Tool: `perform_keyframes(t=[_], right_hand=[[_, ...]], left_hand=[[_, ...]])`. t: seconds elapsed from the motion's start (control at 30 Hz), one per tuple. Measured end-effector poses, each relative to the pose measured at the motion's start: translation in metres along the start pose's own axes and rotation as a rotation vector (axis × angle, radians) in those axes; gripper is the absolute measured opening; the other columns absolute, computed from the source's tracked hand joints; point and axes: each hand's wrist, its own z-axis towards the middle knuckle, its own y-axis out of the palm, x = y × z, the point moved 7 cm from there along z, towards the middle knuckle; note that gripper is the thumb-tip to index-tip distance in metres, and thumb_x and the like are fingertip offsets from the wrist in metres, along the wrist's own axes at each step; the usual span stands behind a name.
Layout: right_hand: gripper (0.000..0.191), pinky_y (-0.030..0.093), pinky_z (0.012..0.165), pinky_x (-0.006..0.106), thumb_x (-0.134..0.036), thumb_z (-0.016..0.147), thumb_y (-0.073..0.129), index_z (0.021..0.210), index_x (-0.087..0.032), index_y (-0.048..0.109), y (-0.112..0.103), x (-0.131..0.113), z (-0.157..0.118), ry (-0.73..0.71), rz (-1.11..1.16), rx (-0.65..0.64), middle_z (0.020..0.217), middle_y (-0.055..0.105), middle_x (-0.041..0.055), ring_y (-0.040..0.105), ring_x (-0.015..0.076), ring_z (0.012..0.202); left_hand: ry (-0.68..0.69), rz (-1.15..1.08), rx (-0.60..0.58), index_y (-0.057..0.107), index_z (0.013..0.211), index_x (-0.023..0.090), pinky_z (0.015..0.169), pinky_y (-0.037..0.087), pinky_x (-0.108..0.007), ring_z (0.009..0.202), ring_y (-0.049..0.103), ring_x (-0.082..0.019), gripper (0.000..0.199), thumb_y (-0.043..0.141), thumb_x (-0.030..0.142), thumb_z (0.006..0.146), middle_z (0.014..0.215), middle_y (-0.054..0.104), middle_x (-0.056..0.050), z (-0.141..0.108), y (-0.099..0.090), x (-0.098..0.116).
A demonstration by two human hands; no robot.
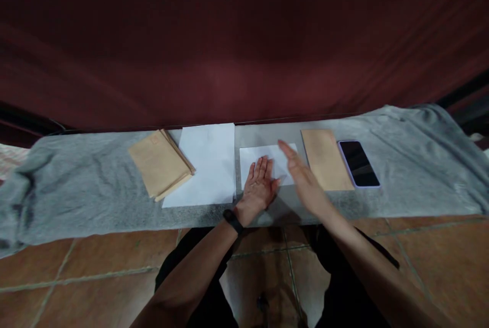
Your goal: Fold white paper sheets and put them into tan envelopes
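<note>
A white sheet of paper [250, 156], seemingly folded to a smaller size, lies in front of me on the cloth-covered surface. My left hand [260, 188] rests on it with the fingers stretched out and holds nothing. Over the paper's right edge is my right hand [303, 178], slightly blurred, its fingers extended and turned edge-on. It grips nothing, and I cannot tell whether it touches the paper. Just right of it lies a brown envelope [324, 157]. A stack of larger white sheets [210, 165] is to the left of my left hand.
Several brown envelopes [160, 162] lie piled partly over the white stack. A phone with a purple edge [359, 164] lies right of the single envelope. Grey cloth [87, 180] covers the narrow surface, with a dark red curtain-like backdrop [229, 83] behind it.
</note>
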Motion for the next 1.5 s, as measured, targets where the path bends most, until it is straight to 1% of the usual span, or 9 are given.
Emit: perform_keyframes(t=[0.07,0.13,0.23,0.53,0.83,0.97,1.17,1.3,1.5], right_hand=[[0.063,0.028,0.129,0.05,-0.057,0.11,0.025,0.16,-0.023,0.042,0.025,0.018,0.002,-0.025,-0.133,-0.1,0.166,0.042,0.0096,0.036,0.024,0.155],[0.068,0.026,0.131,0.049,-0.056,0.11,0.018,0.161,-0.017,0.039,0.05,0.039,0.001,-0.068,-0.317,-0.194,0.167,0.039,0.0119,0.033,0.0227,0.157],[0.065,0.025,0.131,0.051,-0.047,0.111,0.015,0.161,-0.012,0.038,0.067,0.063,0.003,-0.124,-0.538,-0.215,0.167,0.038,0.0131,0.03,0.0224,0.158],[0.06,0.031,0.127,0.05,-0.038,0.11,0.03,0.158,-0.003,0.041,0.049,0.082,0.013,-0.093,-0.874,0.003,0.165,0.04,0.0204,0.035,0.0297,0.155],[0.063,0.033,0.122,0.057,-0.038,0.11,0.03,0.158,0.002,0.037,0.032,0.09,0.005,0.023,-0.948,0.187,0.163,0.038,0.0285,0.037,0.0359,0.153],[0.062,0.027,0.126,0.055,-0.036,0.11,0.028,0.157,0.002,0.039,0.033,0.082,0.015,0.052,-0.904,0.131,0.164,0.037,0.0254,0.034,0.0337,0.155],[0.057,0.022,0.13,0.048,-0.029,0.111,0.021,0.155,-0.005,0.046,0.056,0.076,0.038,0.03,-0.814,-0.067,0.165,0.041,0.0178,0.031,0.0252,0.157],[0.056,0.022,0.13,0.049,-0.031,0.111,0.027,0.155,-0.004,0.046,0.056,0.082,0.04,0.018,-0.833,-0.064,0.164,0.04,0.0196,0.031,0.0266,0.157],[0.064,0.028,0.126,0.054,-0.043,0.11,0.031,0.159,-0.003,0.039,0.039,0.096,0.032,-0.003,-0.862,0.073,0.165,0.038,0.0229,0.034,0.0321,0.155]], left_hand=[[0.015,0.036,-0.019,0.029,0.161,0.003,0.13,0.024,-0.052,0.16,0.019,-0.03,0.065,0.041,0.033,0.104,0.17,0.028,-0.022,0.002,0.003,-0.001],[0.026,0.074,-0.039,0.029,0.161,0.003,0.13,0.024,-0.051,0.16,0.017,-0.03,0.063,0.039,0.026,0.103,0.17,0.026,-0.022,0.003,0.005,-0.004],[-0.004,0.108,-0.039,0.03,0.161,0.004,0.131,0.024,-0.05,0.16,0.017,-0.029,0.061,0.035,0.02,0.102,0.171,0.024,-0.021,0.007,0.006,-0.012],[-0.114,0.068,0.069,0.031,0.16,0.001,0.131,0.025,-0.047,0.16,0.022,-0.028,0.061,0.033,0.029,0.106,0.169,0.028,-0.021,0.015,0.003,-0.036],[-0.301,0.073,0.149,0.04,0.155,-0.002,0.128,0.029,-0.05,0.156,0.032,-0.032,0.06,0.034,0.033,0.106,0.163,0.039,-0.026,0.01,-0.008,-0.053],[-0.244,0.062,0.176,0.04,0.155,-0.003,0.129,0.026,-0.051,0.157,0.03,-0.032,0.06,0.031,0.032,0.106,0.163,0.039,-0.025,0.018,-0.016,-0.037],[-0.125,0.01,0.028,0.035,0.159,0.004,0.131,0.024,-0.047,0.159,0.025,-0.026,0.059,0.03,0.016,0.101,0.168,0.033,-0.018,0.039,0.002,-0.014],[-0.104,0.032,0.061,0.034,0.16,0.004,0.131,0.024,-0.048,0.159,0.024,-0.027,0.06,0.029,0.019,0.103,0.169,0.031,-0.018,0.04,0.005,-0.02],[-0.172,0.033,0.087,0.03,0.162,0.005,0.13,0.026,-0.049,0.16,0.022,-0.027,0.063,0.029,0.036,0.107,0.17,0.029,-0.018,0.031,0.002,-0.045]])
